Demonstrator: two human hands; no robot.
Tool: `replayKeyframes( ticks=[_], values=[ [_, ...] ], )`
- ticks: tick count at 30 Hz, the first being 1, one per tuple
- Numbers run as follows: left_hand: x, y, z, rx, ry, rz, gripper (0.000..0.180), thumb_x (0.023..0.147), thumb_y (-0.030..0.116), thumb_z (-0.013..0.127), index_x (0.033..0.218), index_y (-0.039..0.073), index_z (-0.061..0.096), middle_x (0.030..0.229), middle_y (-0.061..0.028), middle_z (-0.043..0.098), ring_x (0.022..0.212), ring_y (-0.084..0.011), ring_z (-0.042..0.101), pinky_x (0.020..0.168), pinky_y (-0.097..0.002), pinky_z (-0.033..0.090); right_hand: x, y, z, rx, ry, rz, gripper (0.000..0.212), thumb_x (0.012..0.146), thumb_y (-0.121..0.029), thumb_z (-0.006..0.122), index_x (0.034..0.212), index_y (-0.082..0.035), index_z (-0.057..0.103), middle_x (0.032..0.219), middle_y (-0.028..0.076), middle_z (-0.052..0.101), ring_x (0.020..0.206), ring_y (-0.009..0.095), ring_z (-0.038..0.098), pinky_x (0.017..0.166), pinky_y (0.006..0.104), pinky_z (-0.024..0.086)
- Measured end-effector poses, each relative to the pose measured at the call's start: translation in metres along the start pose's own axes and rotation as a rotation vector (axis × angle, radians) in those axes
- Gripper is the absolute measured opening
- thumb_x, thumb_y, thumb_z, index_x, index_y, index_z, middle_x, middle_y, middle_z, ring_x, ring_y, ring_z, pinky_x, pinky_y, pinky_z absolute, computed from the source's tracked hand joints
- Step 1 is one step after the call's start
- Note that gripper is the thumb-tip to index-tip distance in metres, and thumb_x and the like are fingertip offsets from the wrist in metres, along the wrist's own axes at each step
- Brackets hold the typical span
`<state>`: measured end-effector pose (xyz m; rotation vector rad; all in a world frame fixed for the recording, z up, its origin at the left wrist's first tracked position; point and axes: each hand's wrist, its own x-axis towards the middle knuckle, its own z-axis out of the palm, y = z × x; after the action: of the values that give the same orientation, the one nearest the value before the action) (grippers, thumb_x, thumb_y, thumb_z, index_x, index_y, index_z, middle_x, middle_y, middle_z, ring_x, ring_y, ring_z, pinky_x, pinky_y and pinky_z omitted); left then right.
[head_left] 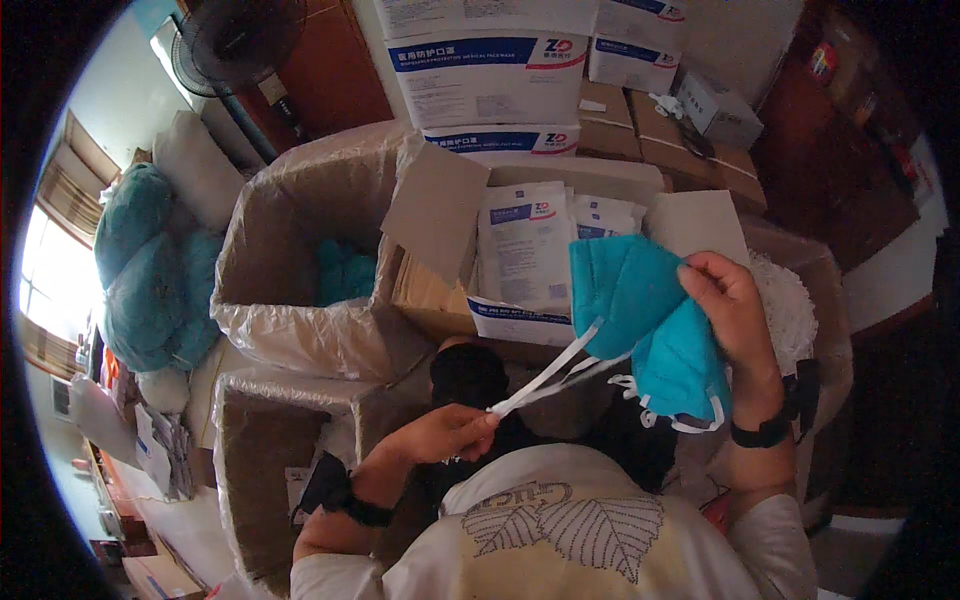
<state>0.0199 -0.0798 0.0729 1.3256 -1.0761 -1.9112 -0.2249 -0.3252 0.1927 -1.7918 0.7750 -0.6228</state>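
Observation:
My right hand [728,305] pinches a teal folded face mask [625,285] by its right edge, up in front of me. White elastic straps run from its lower edge down to my left hand [440,432], whose fingers are closed on them and pull them taut. Below the held mask, another teal mask [680,370] with white loops hangs under my right hand; what supports it is hidden. Just behind the masks stands an open carton holding several flat white printed packets [522,240].
At left are a plastic-lined box [300,335] with teal pieces inside and a second lined box [245,480] nearer me. Printed white cartons [490,85] are stacked at the back. Large teal bags [155,270] lie far left; a pile of white straps [785,300] is at right.

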Motion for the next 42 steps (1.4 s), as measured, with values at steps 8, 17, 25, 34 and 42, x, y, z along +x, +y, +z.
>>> replayKeyframes(
  ticks=[8, 17, 25, 34, 42],
  values=[
    [0.019, 0.046, 0.009, 0.133, 0.436, 0.722, 0.062, 0.081, 0.034, 0.059, 0.129, 0.003, 0.036, 0.130, -0.0130, 0.034, 0.113, -0.0213, 0.042, 0.090, -0.0309, 0.039, -0.008, -0.014, 0.026, -0.113, -0.225, -0.009, 0.017, 0.083, -0.016, 0.057, 0.090, 0.000, 0.058, 0.076, -0.001, 0.057, 0.072, 0.005, 0.049, 0.064, 0.0214, 0.042],
    [0.038, 0.088, 0.039, -0.603, 0.600, 0.597, 0.033, 0.092, 0.023, 0.043, 0.117, 0.002, 0.046, 0.109, -0.0077, 0.055, 0.100, -0.0158, 0.053, 0.085, -0.0305, 0.042, -0.010, -0.002, 0.038, -0.010, -0.073, -0.162, 0.021, 0.083, -0.015, 0.056, 0.098, -0.001, 0.057, 0.089, 0.005, 0.062, 0.080, 0.011, 0.056, 0.072, 0.0251, 0.045],
    [0.048, 0.065, 0.047, -0.642, 0.665, 0.500, 0.034, 0.092, 0.026, 0.042, 0.117, 0.002, 0.046, 0.111, -0.0077, 0.054, 0.099, -0.0173, 0.054, 0.086, -0.0309, 0.042, -0.023, -0.013, 0.021, 0.582, -0.196, -0.265, 0.020, 0.083, -0.018, 0.059, 0.091, 0.000, 0.059, 0.077, 0.008, 0.063, 0.074, 0.014, 0.059, 0.070, 0.0262, 0.046],
    [0.053, 0.064, 0.065, -0.987, 0.314, 0.501, 0.059, 0.090, 0.049, 0.027, 0.128, 0.004, 0.032, 0.128, -0.0110, 0.040, 0.115, -0.0237, 0.043, 0.096, -0.0382, 0.035, -0.012, 0.004, 0.067, -0.001, -0.131, -0.392, 0.014, 0.081, -0.015, 0.060, 0.089, -0.003, 0.060, 0.080, 0.007, 0.063, 0.073, 0.016, 0.061, 0.068, 0.0270, 0.047],
    [0.048, 0.052, 0.065, -0.507, 0.422, 0.538, 0.051, 0.088, 0.036, 0.047, 0.125, 0.001, 0.036, 0.114, -0.0053, 0.050, 0.101, -0.0129, 0.049, 0.086, -0.0289, 0.041, -0.009, -0.012, 0.068, -0.241, -0.210, -0.570, 0.013, 0.077, -0.013, 0.063, 0.087, -0.005, 0.061, 0.079, 0.009, 0.062, 0.072, 0.024, 0.062, 0.062, 0.0303, 0.049]
  ],
)
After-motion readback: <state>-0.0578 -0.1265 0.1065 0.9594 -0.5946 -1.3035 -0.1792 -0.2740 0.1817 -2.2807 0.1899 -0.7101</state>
